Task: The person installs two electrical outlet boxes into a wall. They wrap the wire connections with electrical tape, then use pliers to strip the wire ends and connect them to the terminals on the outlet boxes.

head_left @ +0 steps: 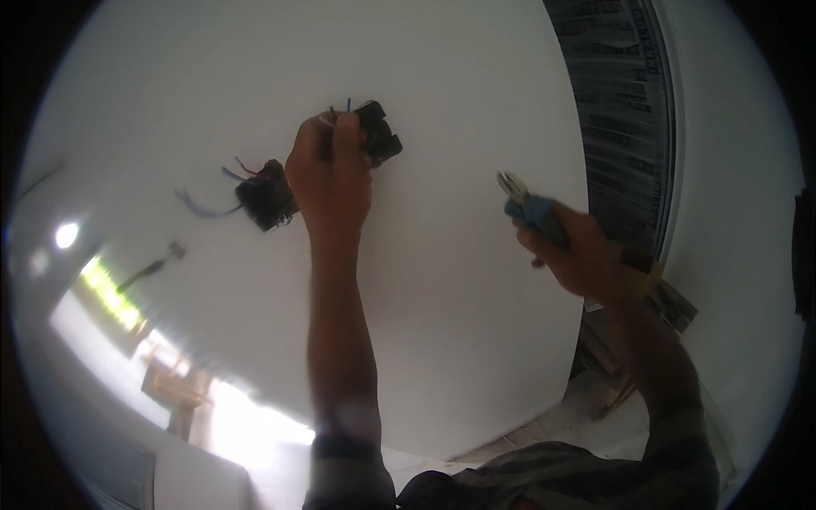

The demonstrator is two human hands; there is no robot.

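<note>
Raised to the white wall [459,280], my left hand [331,166] pinches thin wires [348,105] at a dark electrical box [379,133] set in the wall. A blue wire end and a darker one stick up past its fingertips. Just left of that wrist is a second dark box [265,195], from which blue wires [204,208] and a red one come out. My right hand [578,255] is closed round pliers [531,209] with blue handles. Their metal jaws point up and left, apart from the boxes and wires, and look slightly parted.
To the right is a tall opening covered by dark printed sheeting [616,119]. Wooden pieces [671,297] stand below it, near my right forearm. At lower left, bright light comes through an opening, with a wooden object [174,387] beside it. A dark cord [144,272] hangs at left.
</note>
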